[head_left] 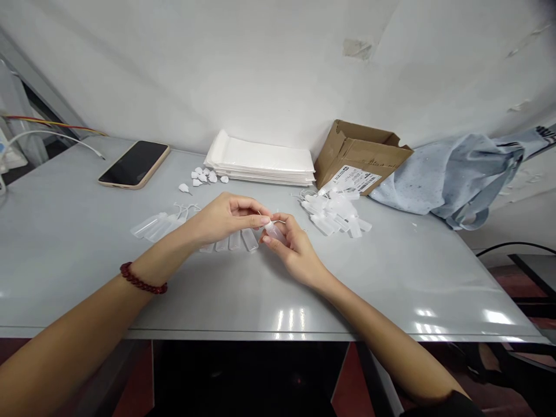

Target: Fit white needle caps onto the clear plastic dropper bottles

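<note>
Near the middle of the table, my right hand (pixel 297 252) is wrapped round a small translucent bottle (pixel 275 231), which is tilted. The thumb and fingers of my left hand (pixel 226 217) pinch at the bottle's top end; the fingers hide part of it. Several similar bottles (pixel 249 238) lie in a row under and left of my left hand, some partly covered by it. A pile of translucent bottles (pixel 336 213) lies to the right of my hands. Several small white caps (pixel 204 175) with thin tips sit behind my left hand.
White padded envelopes (pixel 264 157) are stacked against the wall. Beside them stands an open cardboard box (pixel 362 153), with a light blue cloth bag (pixel 452 174) at its right. A phone (pixel 134 164) and a white cable (pixel 56 134) lie at the back left of the grey table (pixel 208 301).
</note>
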`<action>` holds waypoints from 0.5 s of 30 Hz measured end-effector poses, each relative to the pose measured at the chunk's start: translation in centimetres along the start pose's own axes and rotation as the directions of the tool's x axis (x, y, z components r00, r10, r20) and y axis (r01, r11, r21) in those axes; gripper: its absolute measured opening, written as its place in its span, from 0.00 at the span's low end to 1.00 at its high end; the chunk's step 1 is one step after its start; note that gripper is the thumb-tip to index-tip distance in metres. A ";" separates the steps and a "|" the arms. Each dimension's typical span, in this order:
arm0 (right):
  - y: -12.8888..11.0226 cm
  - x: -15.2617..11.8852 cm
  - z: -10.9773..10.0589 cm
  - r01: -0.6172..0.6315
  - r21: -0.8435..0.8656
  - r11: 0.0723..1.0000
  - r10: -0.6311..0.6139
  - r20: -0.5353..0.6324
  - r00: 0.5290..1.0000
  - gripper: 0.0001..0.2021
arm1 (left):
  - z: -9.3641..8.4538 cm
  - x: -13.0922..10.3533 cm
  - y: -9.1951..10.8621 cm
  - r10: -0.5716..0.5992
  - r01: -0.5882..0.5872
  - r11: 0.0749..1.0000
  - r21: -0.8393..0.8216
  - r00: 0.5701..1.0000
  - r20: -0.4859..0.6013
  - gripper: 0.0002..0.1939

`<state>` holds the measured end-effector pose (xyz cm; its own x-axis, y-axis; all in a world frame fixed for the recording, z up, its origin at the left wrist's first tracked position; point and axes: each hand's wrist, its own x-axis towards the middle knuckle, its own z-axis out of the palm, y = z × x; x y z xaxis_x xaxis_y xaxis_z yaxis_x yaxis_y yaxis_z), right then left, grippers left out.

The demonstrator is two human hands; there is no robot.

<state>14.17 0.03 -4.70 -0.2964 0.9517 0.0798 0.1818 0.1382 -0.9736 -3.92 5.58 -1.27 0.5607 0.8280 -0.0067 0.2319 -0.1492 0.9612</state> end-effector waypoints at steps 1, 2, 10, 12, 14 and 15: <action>0.0 0.0 0.0 0.012 -0.016 1.000 -0.012 -0.002 1.000 0.14 | 0.1 0.0 0.0 0.011 -0.011 1.000 -0.014 1.000 -0.015 0.09; 0.1 0.0 0.0 0.013 -0.021 1.000 -0.013 -0.003 1.000 0.14 | 0.2 0.1 -0.1 0.022 -0.023 0.999 -0.029 0.999 -0.025 0.08; 0.3 0.1 -0.2 -0.028 -0.025 0.999 0.028 -0.020 0.999 0.14 | 0.3 0.0 -0.1 0.008 -0.013 0.991 -0.134 0.999 -0.038 0.14; 0.2 0.1 -0.2 -0.005 -0.104 0.995 0.001 -0.043 0.999 0.14 | 0.4 0.0 0.1 -0.008 -0.001 0.995 -0.100 0.996 -0.091 0.16; 0.1 0.1 -0.2 0.020 -0.196 0.980 -0.033 -0.064 0.997 0.15 | 0.5 0.0 0.3 -0.014 0.013 1.000 -0.008 0.988 -0.155 0.14; 0.1 0.1 -0.2 0.035 -0.233 0.972 -0.052 -0.067 0.996 0.15 | 0.6 0.0 0.3 -0.016 0.025 0.998 0.052 0.984 -0.175 0.14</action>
<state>14.31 0.20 -4.72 -0.2420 0.9594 0.1446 0.3846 0.2317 -0.8935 -3.36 5.21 -1.10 0.4093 0.9120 0.0266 0.2870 -0.1564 0.9451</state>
